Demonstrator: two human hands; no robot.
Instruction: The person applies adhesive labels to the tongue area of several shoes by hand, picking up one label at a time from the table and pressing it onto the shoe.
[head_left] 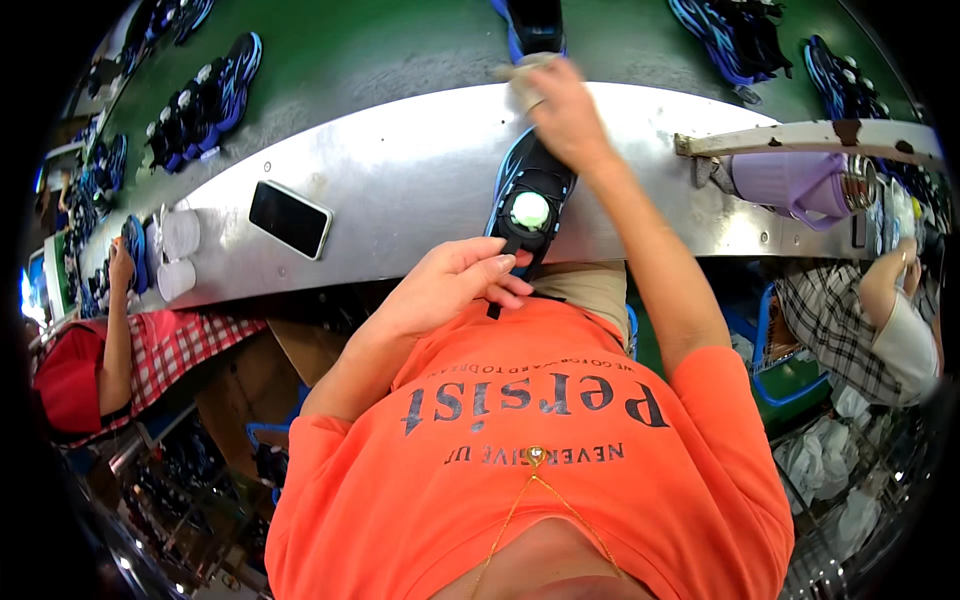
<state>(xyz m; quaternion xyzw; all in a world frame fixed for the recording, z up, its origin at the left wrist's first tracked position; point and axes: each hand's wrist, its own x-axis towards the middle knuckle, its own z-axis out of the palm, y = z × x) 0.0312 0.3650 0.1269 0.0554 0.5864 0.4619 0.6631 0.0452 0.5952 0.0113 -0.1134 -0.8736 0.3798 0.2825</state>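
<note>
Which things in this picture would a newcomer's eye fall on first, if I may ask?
Most likely the bright orange shirt, which fills the lower middle of the view. Just above it, between the left hand and the right hand, is a blue-and-black shoe with a pale green round piece in it. Farther right, a purple bottle stands out against the silvery bench.

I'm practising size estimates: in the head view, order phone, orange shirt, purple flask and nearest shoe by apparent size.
1. Orange shirt
2. Nearest shoe and purple flask: too alike to rank
3. Phone
</note>
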